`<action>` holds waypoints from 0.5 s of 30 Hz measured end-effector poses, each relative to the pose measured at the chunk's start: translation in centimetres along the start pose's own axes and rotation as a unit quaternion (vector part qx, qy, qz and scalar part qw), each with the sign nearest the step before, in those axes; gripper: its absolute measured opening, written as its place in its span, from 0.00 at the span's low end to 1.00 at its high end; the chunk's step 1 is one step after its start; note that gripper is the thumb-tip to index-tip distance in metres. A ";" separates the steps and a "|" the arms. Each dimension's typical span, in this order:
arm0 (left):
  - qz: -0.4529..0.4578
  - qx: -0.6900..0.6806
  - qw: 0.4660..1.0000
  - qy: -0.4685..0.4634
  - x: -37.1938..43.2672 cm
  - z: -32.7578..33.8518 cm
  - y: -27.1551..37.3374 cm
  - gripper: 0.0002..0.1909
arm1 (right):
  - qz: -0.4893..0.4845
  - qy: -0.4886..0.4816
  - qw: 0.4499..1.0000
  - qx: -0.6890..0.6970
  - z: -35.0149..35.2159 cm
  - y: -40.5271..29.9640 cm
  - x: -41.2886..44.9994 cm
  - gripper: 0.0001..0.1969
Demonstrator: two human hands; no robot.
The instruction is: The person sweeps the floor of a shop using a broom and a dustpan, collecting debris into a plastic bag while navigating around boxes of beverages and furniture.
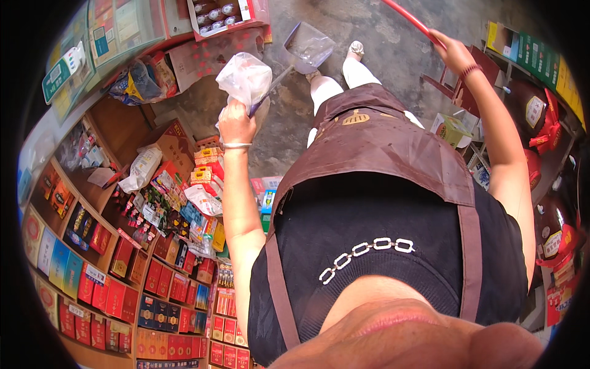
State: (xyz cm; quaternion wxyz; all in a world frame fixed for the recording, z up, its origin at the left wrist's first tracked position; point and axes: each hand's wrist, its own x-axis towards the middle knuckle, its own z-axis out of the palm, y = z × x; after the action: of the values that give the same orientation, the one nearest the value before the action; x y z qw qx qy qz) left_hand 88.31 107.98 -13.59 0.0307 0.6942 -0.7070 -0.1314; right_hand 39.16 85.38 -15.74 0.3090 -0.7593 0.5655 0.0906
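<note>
My left hand (237, 123) is closed around the handle of a long-handled dustpan, together with a crumpled translucent plastic bag (245, 78) that bulges above the fingers. The dustpan's scoop (308, 47), greyish-violet plastic, rests near my feet on the concrete floor; what lies in it is hard to make out. On the other side, my right hand (453, 51) grips a red pole (410, 19), which runs out of the frame at the top, so its far end is hidden. A brown apron (368, 143) covers my front.
Shelves of boxed goods (110, 295) stand at the left, below a glass counter (124, 32). An open carton of bottles (221, 18) is at the top. A dark red wooden stool (477, 78), a green-and-white box (451, 130) and large dark jars (530, 110) are at the right.
</note>
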 end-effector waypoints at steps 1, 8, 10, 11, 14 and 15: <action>0.007 -0.002 1.000 0.002 0.5 0.3 0.0 0.11 | -0.004 -0.001 1.000 -0.006 0.6 -0.3 2.2 0.17; 0.029 0.018 0.999 0.002 5.8 2.2 1.6 0.08 | 0.061 -0.015 0.998 -0.020 3.8 -2.2 7.8 0.19; 0.028 0.019 0.999 0.001 7.1 3.0 2.6 0.08 | 0.099 -0.050 0.992 -0.066 5.2 0.6 5.7 0.21; 0.025 0.027 0.999 -0.003 7.3 3.4 2.9 0.08 | 0.106 -0.064 0.988 -0.089 5.6 1.1 3.7 0.21; 0.027 0.039 0.999 -0.014 8.5 4.3 3.2 0.08 | 0.138 -0.085 0.987 -0.009 6.9 3.2 -2.8 0.20; 0.025 0.048 0.998 -0.027 8.5 4.7 3.2 0.08 | 0.151 -0.093 0.984 0.001 7.2 3.3 -4.7 0.21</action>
State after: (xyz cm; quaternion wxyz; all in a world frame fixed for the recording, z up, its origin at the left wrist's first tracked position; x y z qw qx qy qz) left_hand 83.80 100.21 -18.54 -0.0181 0.6735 -0.7299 -0.1151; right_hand 36.02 92.71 -20.35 0.3438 -0.6532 0.6424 0.2062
